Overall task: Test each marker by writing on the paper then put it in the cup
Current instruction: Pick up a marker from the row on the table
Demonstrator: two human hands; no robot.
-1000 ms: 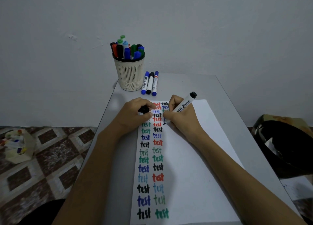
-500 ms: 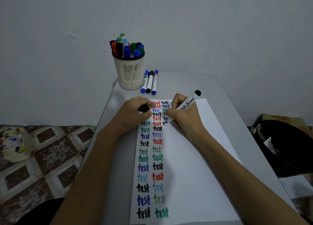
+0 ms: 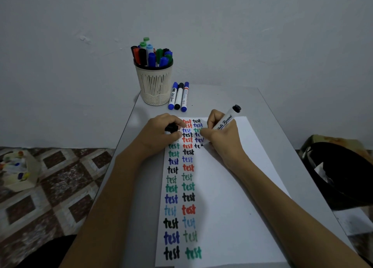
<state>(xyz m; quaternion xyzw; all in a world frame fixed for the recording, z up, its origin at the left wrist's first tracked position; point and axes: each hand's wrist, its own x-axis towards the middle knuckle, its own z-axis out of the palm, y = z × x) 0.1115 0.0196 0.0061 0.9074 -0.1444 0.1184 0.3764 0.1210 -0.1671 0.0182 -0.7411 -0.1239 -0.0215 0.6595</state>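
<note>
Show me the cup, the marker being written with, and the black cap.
cup (image 3: 154, 84): head view, on its slotted wall.
writing marker (image 3: 227, 119): head view, on its white barrel.
black cap (image 3: 171, 127): head view, on its ribbed side.

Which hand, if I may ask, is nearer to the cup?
Left. The left hand, holding a cap, lies in front of the cup; the right hand, holding the marker, is farther right.

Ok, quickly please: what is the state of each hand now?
The left hand grips the cap.
The right hand grips the marker, writing on the paper.
</note>
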